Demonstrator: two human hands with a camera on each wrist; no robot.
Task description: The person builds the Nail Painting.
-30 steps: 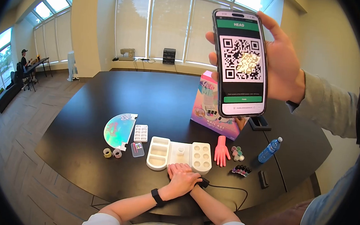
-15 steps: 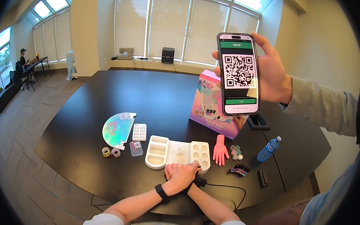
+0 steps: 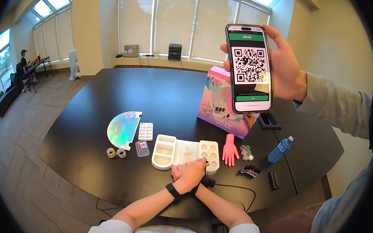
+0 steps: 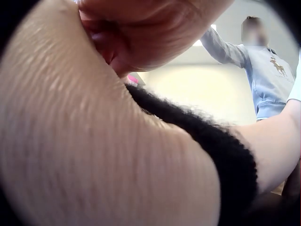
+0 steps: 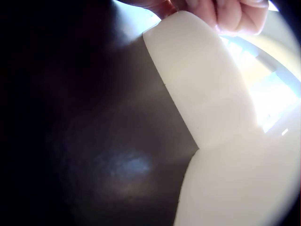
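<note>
My left hand (image 3: 192,176) lies crossed over my right hand (image 3: 176,172) at the front edge of a white tray (image 3: 165,139), wrists crossing. Most of the right hand is hidden under the left. In the right wrist view, bent fingers (image 5: 230,14) show above the tray's white end. Rectangular compartments fill the tray's left section and round wells its right one; a small white post (image 3: 187,150) stands in the middle. Another person's hand (image 3: 288,73) holds up a phone (image 3: 249,69) showing a QR code.
Right of the tray are a pink model hand (image 3: 230,151), several small pots (image 3: 246,153), nail polish bottles (image 3: 250,170) and a water bottle (image 3: 280,150). At left lie a shiny half-round panel (image 3: 122,129), two rolls (image 3: 111,153) and small cases (image 3: 146,131). A nail art box (image 3: 223,106) stands behind.
The phone dropped and then rose slightly. My crossed hands shifted a little, and the right fingers show less than a second ago. Tabletop things keep their places as the view tilts slightly.
</note>
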